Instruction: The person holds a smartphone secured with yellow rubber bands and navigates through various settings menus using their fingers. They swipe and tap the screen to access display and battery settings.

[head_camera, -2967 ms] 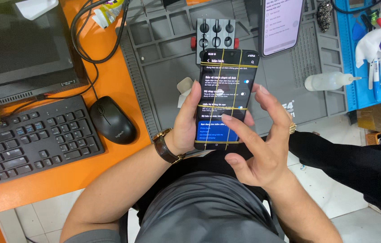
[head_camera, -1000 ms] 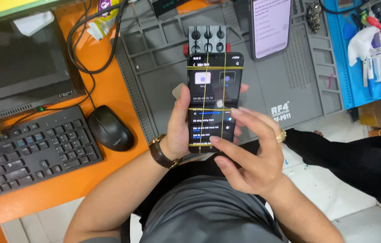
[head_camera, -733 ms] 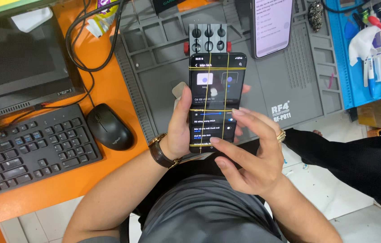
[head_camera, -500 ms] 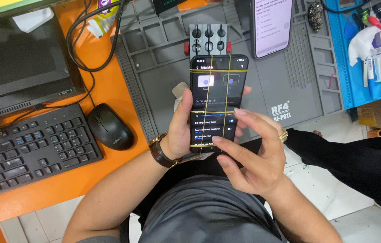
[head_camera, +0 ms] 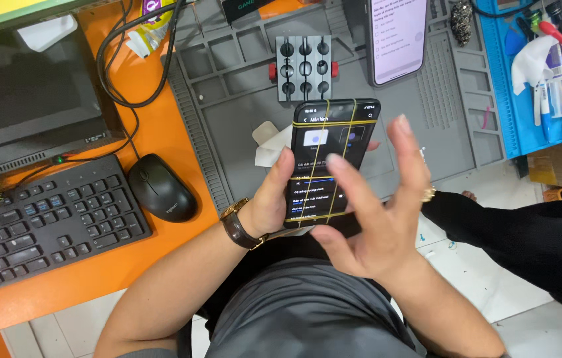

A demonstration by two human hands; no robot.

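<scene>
A dark smartphone (head_camera: pixel 331 162) w/ lit screen and yellow rubber bands crossed over it is gripped upright in the left hand (head_camera: pixel 274 199), thumb laid along the screen's left edge, remaining fingers wrapped behind; a brown-strap wristwatch (head_camera: pixel 238 225) is worn on that wrist. The right hand (head_camera: pixel 374 212) is held spread in front of the phone's lower right part, fingers splayed and apart, nothing pinched; the index tip is seen over the screen, but contact w/ the glass cannot be told. A ring is worn on one right-hand finger. The phone is kept above the person's lap, just in front of the bench edge. Beyond the hands a grey work mat (head_camera: pixel 228 93) is laid on the orange desk (head_camera: pixel 135 252). A grey block w/ round holes (head_camera: pixel 304 66) is seen just past the phone's top, and a second phone (head_camera: pixel 397 36) w/ a bright screen is propped further out, to the right. Left of the left hand: black mouse (head_camera: pixel 161 189), black keyboard (head_camera: pixel 42 229), monitor (head_camera: pixel 29 93). Far right of the right hand: blue tray w/ tools (head_camera: pixel 546 73).
</scene>
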